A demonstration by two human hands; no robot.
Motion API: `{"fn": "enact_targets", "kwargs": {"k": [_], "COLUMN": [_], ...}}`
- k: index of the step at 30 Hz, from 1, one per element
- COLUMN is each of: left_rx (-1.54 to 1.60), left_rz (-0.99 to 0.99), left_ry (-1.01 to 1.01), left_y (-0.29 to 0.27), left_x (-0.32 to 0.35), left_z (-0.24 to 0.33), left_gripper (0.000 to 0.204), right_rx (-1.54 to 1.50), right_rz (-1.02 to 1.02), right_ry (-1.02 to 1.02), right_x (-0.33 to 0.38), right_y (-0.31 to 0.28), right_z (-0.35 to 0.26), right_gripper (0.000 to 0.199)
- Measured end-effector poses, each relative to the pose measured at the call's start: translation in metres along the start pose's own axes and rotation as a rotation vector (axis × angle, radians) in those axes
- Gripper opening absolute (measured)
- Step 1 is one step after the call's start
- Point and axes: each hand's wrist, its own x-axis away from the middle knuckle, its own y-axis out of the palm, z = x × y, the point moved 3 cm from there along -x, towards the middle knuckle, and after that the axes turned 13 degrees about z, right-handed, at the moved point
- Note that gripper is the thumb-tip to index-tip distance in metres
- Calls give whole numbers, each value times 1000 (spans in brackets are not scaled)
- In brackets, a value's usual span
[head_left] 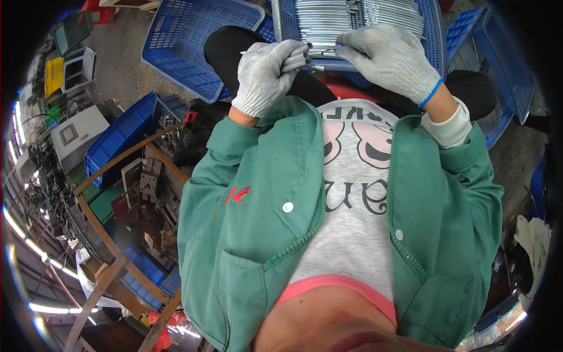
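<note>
My left hand point(263, 75), in a white knitted glove, is closed around a few short grey metal tubes point(298, 61). Their open ends point right, toward the other hand. My right hand point(388, 60) wears a matching glove with a blue cuff edge. Its thumb and fingers are pinched together just right of the tube ends, and what they hold is too small to make out. Beyond both hands, a blue plastic crate point(435, 29) holds many shiny metal tubes point(324, 22) lying in rows.
A second blue crate point(176, 44) with perforated walls stands at the far left. More blue crates point(507, 64) lean at the right. Farther left are a brown metal frame point(101, 226), a pale box point(79, 134) and a long blue bin point(120, 132).
</note>
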Motion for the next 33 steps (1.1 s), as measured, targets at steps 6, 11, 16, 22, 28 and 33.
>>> {"fn": "enact_targets", "kwargs": {"k": [6, 11, 16, 22, 28, 33], "left_rx": [-113, -139, -94, -104, -92, -96], "left_rz": [76, 39, 70, 44, 36, 75], "left_ry": [118, 148, 133, 132, 110, 143], "left_y": [-1, -3, 0, 1, 3, 10], "left_x": [-1, -4, -1, 0, 0, 3], "left_z": [3, 2, 0, -2, -2, -6], "left_gripper": [26, 28, 29, 29, 30, 29], "right_rx": [-2, -39, -32, -50, 20, -149], "right_rz": [-56, -119, -49, -19, -114, -245], "right_ry": [-31, 102, 21, 13, 53, 195], "right_x": [0, -12, -1, -5, 2, -6], "right_y": [-4, -13, -1, -8, 8, -3], "right_z": [-8, -14, -5, -11, -3, -8], "right_gripper": [29, 30, 30, 29, 30, 32]}}
